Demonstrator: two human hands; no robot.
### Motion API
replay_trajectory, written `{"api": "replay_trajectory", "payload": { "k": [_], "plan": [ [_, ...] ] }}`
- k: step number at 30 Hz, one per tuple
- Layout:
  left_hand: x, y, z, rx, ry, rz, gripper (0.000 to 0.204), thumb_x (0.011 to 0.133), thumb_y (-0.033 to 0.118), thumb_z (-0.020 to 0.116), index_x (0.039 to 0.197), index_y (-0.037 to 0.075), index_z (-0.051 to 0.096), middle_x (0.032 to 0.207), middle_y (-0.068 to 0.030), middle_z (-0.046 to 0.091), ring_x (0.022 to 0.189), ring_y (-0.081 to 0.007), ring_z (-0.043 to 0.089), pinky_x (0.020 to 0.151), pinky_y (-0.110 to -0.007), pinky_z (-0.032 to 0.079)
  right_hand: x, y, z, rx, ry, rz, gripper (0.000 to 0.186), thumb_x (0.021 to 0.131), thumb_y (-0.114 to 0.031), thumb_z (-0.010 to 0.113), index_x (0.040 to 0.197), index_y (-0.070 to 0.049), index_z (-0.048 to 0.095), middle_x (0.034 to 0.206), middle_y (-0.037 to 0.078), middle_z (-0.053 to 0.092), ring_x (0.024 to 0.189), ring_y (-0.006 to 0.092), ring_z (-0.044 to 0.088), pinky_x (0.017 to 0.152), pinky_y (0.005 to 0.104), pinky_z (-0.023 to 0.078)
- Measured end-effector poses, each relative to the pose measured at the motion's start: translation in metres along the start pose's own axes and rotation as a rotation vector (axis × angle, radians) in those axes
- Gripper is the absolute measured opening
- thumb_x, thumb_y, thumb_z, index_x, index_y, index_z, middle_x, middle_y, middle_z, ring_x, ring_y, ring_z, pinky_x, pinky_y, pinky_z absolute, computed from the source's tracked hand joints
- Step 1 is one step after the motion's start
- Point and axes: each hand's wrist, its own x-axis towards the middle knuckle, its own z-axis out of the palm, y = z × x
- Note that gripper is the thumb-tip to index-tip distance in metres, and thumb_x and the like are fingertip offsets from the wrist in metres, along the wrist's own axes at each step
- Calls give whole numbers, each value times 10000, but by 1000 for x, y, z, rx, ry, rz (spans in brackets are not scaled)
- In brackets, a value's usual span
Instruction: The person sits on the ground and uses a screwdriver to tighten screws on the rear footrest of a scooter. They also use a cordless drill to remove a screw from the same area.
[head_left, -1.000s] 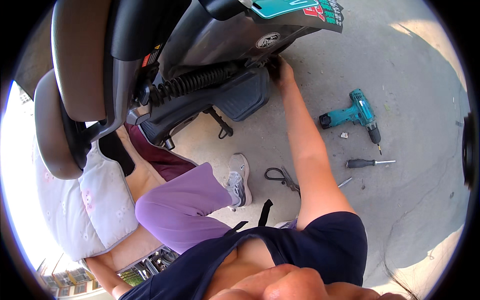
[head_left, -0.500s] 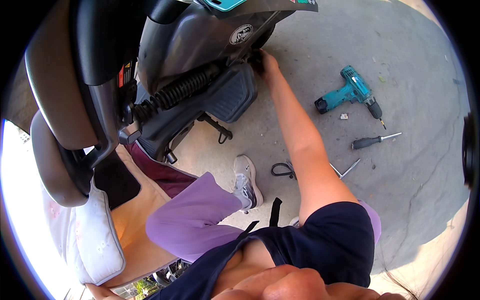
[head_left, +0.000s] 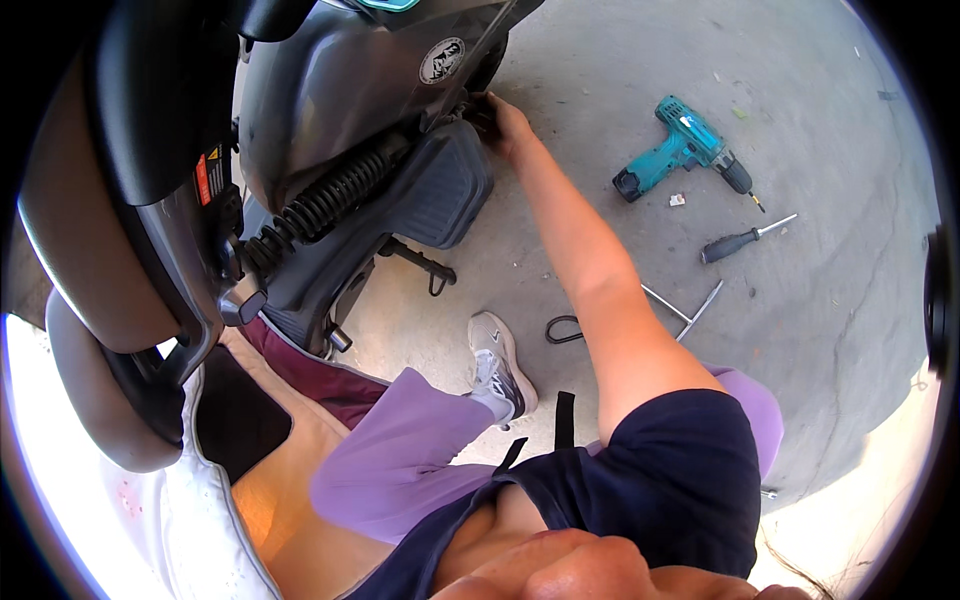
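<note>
My right arm stretches forward to a dark grey scooter (head_left: 340, 90), and my right hand (head_left: 503, 122) reaches in at the low edge of its body panel, just beyond the black ribbed footrest (head_left: 448, 190). The fingers go into shadow behind the panel, so their grip and anything in them are hidden. A black coil-spring shock absorber (head_left: 335, 192) runs diagonally beside the footrest. My left hand is out of the picture.
On the concrete at right lie a teal cordless drill (head_left: 680, 150), a black-handled screwdriver (head_left: 735, 245) and a T-shaped metal wrench (head_left: 690, 318), partly behind my arm. A black loop (head_left: 562, 330) lies near my shoe (head_left: 495, 365). The scooter's kickstand (head_left: 425, 265) juts out below the footrest.
The view has shifted, so the scooter and floor tools sit somewhat differently in the picture. My right hand stays at the same panel edge. A bit of arm at the lower left has left view.
</note>
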Motion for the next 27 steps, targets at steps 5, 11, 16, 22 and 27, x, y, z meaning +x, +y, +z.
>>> {"api": "replay_trajectory", "payload": {
  "k": [5, 11, 16, 22, 27],
  "plan": [
    [16, 13, 2, 19, -5, 46, 396, 910, 247, 581, 1246, 47, 516, 1165, -130, 608, 1063, -264, 587, 886, -385, 472, -1, 5, -11, 79, -60, -27, 394, 1009, -366, 375, 1163, -71, 585, 1164, 116, 624, 1086, 266, 575, 930, 428, 449],
    [18, 16, 1, 34, -4, 47, 382, 905, 243, 584, 1228, 44, 531, 1151, -134, 616, 1053, -269, 592, 880, -386, 474, -5, 9, -8, 99, -13, 2, 428, 1008, -374, 380, 1253, -63, 545, 1262, 101, 591, 1170, 242, 534, 1024, 396, 366],
    [22, 18, 5, 36, -10, 64, 371, 901, 240, 587, 1212, 42, 543, 1140, -136, 622, 1044, -273, 596, 875, -386, 475, -1, 14, -10, 87, -1, -7, 406, 1000, -366, 413, 1228, -64, 559, 1235, 112, 600, 1149, 244, 545, 995, 402, 395],
    [25, 18, 10, 36, -10, 73, 358, 896, 236, 590, 1194, 39, 557, 1126, -140, 629, 1034, -279, 601, 868, -387, 477, -12, 3, -15, 98, 79, -82, 369, 998, -343, 431, 1168, -56, 588, 1154, 120, 623, 1086, 275, 567, 954, 398, 437],
    [22, 17, 10, 45, -17, 59, 348, 892, 233, 593, 1178, 37, 570, 1115, -143, 635, 1026, -283, 606, 863, -388, 478, -21, 0, -17, -185, 159, -165, 326, 983, -271, 437, 1128, -29, 600, 1058, 102, 663, 896, 259, 641, 805, 413, 520]
  ]
}}
